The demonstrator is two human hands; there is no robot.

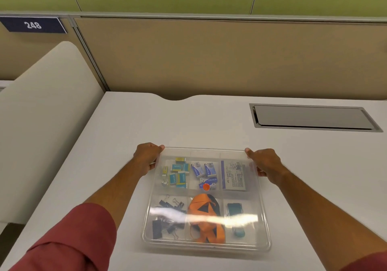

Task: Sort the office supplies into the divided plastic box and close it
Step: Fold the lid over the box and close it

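Fingers [154, 166] round lid [206, 218], desk [293, 166] beneath

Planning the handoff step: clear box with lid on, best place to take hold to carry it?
Take the clear box by its two short side edges, coming in from left and right, as the left hand and right hand do at the far corners. It's wide, flat and loaded, so a two-sided grip should keep it level.

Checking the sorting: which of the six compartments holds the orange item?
The near middle compartment, between the black binder clips and the teal item. It alone holds an orange thing with black markings.
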